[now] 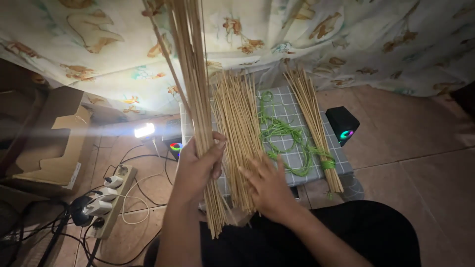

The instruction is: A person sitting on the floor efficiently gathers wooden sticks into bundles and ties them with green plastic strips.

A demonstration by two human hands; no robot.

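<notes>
Your left hand [198,165] clamps an upright bundle [190,74] of sticks; your right hand [267,185], fingers spread, rests on the loose pile [240,123] at twelve o'clock. You look mid-gathering; adding more calls for pinching a few sticks free.

A small low table with a grey checked cloth [292,106] stands on the tiled floor [420,148]. On it lie a loose pile of thin sticks [240,128] at the left, green string [282,133] in the middle and a tied bundle of sticks [314,123] at the right.
</notes>
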